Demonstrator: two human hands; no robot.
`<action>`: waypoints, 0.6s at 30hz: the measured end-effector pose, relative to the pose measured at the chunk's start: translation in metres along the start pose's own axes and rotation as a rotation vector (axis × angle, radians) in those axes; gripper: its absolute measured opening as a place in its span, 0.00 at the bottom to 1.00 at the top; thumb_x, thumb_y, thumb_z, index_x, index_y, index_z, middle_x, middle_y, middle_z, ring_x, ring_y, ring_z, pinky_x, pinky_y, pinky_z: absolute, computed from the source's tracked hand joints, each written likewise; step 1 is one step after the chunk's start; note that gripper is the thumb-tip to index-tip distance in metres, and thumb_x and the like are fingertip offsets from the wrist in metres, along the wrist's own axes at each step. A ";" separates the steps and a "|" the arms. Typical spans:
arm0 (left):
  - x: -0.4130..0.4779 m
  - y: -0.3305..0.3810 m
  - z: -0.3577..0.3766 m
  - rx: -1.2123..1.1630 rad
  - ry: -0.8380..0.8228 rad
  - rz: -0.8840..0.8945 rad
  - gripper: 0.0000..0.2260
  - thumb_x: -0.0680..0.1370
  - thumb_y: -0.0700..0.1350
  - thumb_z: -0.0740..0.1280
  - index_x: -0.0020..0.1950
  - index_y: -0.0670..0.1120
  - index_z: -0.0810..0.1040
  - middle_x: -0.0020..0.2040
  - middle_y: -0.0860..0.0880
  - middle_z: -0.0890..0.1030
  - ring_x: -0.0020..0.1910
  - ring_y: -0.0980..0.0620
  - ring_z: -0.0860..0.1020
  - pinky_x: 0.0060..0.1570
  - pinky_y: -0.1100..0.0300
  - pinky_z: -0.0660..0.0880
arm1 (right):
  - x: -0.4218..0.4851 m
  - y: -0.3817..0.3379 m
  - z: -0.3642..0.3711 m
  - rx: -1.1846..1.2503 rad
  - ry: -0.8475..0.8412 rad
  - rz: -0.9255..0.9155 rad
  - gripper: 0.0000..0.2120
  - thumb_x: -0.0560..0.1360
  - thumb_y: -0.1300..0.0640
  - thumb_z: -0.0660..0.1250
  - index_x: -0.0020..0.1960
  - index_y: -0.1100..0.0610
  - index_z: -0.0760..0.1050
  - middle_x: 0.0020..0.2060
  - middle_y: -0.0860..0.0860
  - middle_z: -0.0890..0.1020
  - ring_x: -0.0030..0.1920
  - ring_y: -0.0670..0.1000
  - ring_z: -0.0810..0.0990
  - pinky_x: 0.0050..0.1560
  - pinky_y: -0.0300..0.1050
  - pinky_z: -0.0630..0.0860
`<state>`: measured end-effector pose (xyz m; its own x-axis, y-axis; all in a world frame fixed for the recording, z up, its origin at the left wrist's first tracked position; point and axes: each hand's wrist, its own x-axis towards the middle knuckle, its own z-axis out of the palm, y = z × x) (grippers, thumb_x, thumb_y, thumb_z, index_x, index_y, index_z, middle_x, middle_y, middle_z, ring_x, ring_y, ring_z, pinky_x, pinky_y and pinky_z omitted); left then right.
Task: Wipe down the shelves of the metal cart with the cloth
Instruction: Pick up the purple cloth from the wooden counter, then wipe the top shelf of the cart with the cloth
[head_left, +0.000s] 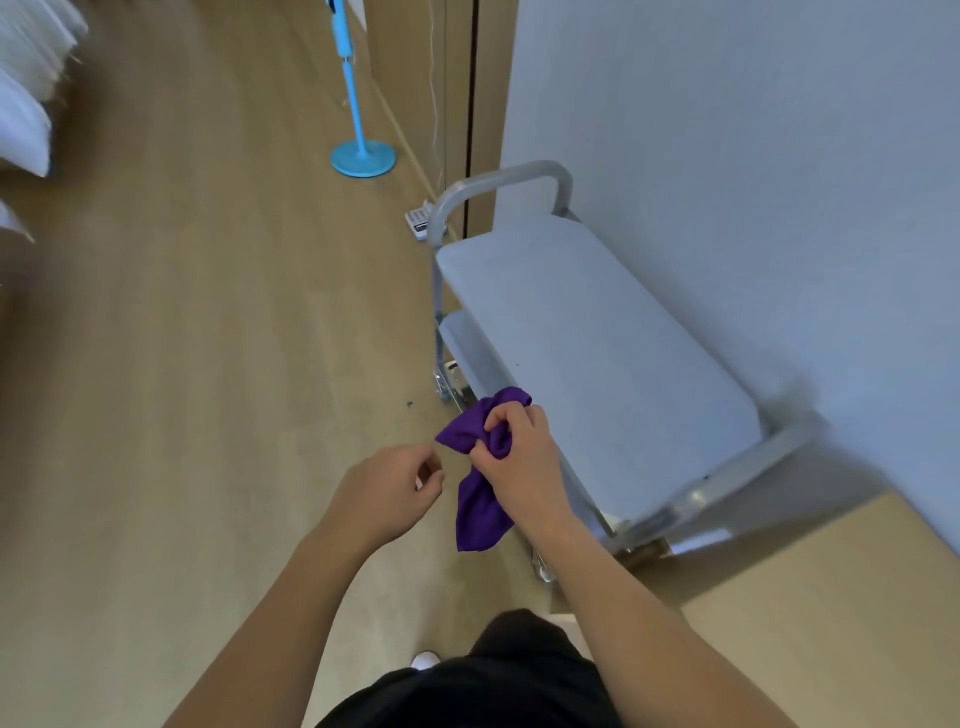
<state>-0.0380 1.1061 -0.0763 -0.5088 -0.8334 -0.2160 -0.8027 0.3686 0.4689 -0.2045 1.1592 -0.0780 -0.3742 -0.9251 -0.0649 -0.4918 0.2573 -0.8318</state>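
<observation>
**Cloth in the right hand, cart just ahead and to the right**

We have the purple cloth (480, 467) bunched in our right hand (519, 452), whose grip is closed around its middle, fingers curled into the folds, so that one end pokes up past the knuckles and the longer end hangs down below the wrist. Our left hand (387, 491) floats just beside it, loosely curled, thumb and forefinger near each other but pinching nothing; it does not touch the cloth.

The metal cart (587, 353) stands against the wall (753, 156), beyond and to the right of the right grip. Its top shelf runs lengthwise away from us, from the near frame rail towards the curved handle (511, 174) at the far end. A lower shelf (462, 343) shows under the left edge.

The right hand is clearly the nearer one, seen over the shelf's near left edge. We judge that wiping has not begun: the cloth is off the surface. The next move, we think, is to lower it rightwards onto the top shelf and stroke along its length.
</observation>
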 end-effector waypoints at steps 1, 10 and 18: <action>0.008 -0.006 -0.001 -0.005 -0.005 -0.009 0.04 0.78 0.52 0.61 0.47 0.56 0.76 0.41 0.60 0.79 0.40 0.60 0.76 0.43 0.55 0.78 | 0.011 0.000 0.003 -0.008 -0.010 0.001 0.11 0.71 0.57 0.70 0.47 0.48 0.69 0.47 0.44 0.69 0.44 0.44 0.73 0.41 0.33 0.69; 0.138 -0.019 -0.029 0.073 -0.029 0.044 0.07 0.79 0.52 0.60 0.50 0.54 0.77 0.45 0.59 0.79 0.40 0.58 0.76 0.41 0.60 0.76 | 0.155 0.002 0.018 -0.020 -0.015 0.004 0.11 0.71 0.57 0.70 0.48 0.48 0.69 0.48 0.46 0.70 0.45 0.44 0.74 0.41 0.32 0.69; 0.257 -0.007 -0.057 0.164 -0.062 0.107 0.08 0.78 0.51 0.58 0.49 0.53 0.76 0.45 0.56 0.80 0.43 0.56 0.77 0.42 0.57 0.76 | 0.293 -0.002 -0.007 -0.037 -0.009 0.014 0.10 0.71 0.57 0.70 0.46 0.48 0.69 0.46 0.45 0.69 0.43 0.44 0.74 0.40 0.33 0.70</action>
<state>-0.1455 0.8655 -0.0863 -0.6080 -0.7608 -0.2271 -0.7804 0.5201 0.3470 -0.3187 0.8899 -0.0912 -0.3748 -0.9235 -0.0816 -0.5150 0.2806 -0.8099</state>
